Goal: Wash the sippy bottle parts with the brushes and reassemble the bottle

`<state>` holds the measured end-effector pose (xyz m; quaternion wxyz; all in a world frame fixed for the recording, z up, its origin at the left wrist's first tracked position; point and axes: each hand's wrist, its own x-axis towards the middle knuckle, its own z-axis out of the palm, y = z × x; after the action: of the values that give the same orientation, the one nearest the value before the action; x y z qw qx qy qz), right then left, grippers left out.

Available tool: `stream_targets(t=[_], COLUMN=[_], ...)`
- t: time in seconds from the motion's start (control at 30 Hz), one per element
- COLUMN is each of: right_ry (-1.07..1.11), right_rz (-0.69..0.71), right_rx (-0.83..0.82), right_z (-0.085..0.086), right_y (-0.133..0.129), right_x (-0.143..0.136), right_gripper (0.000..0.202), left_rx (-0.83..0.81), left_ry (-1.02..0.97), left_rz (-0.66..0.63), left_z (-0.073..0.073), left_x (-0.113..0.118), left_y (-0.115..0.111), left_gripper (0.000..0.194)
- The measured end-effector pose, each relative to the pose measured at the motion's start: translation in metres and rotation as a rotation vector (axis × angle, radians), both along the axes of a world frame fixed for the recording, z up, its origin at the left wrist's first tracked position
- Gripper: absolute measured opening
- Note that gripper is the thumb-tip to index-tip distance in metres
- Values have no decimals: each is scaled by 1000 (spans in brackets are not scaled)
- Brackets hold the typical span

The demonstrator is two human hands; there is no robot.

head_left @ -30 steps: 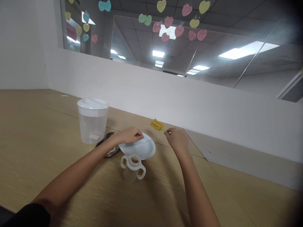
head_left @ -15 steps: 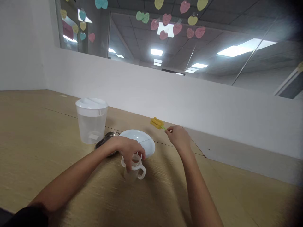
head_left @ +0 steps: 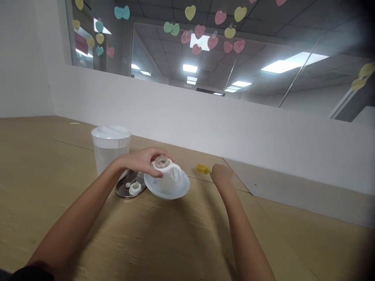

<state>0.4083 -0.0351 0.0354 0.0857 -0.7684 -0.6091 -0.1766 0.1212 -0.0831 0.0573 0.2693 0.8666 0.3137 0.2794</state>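
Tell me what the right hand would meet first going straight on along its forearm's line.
Probably the white wall behind the table: the right hand, holding the yellow brush, points toward it. The depth between is unclear from this one view.

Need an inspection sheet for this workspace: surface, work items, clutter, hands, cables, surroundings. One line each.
Surface: wood-toned table, with visible seam lines.
Work items: open-topped cup at the white bowl, contact with it unclear; yellow-headed brush, blurred; metal tray holding a white ring and small parts.
Clutter: lidded bucket behind the tray; small pale scrap near the far edge.
Hands: left hand grips the cup, fingers around its upper part; right hand holds the brush by its handle end.
Cables: nothing seen.
Surroundings: white wall behind, window above it with heart-shaped notes.
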Motion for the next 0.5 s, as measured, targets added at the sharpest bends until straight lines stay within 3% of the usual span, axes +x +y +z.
stream_targets(t=[0.13, 0.27, 0.37, 0.5], right_ry=[-7, 1, 7, -6], right_rz=[14, 117, 145, 135], right_rx=[12, -172, -232, -176], right_z=[-6, -18, -25, -25], right_y=[4, 9, 14, 20], right_x=[2, -2, -3, -3], right_gripper=[33, 28, 28, 40], left_rx=[125, 198, 219, 244], left_ry=[-97, -145, -139, -165], left_rz=[150, 295, 333, 363], left_z=[0, -1, -1, 1], left_x=[0, 2, 4, 5], left_y=[5, 7, 7, 8], left_gripper=[53, 56, 57, 54])
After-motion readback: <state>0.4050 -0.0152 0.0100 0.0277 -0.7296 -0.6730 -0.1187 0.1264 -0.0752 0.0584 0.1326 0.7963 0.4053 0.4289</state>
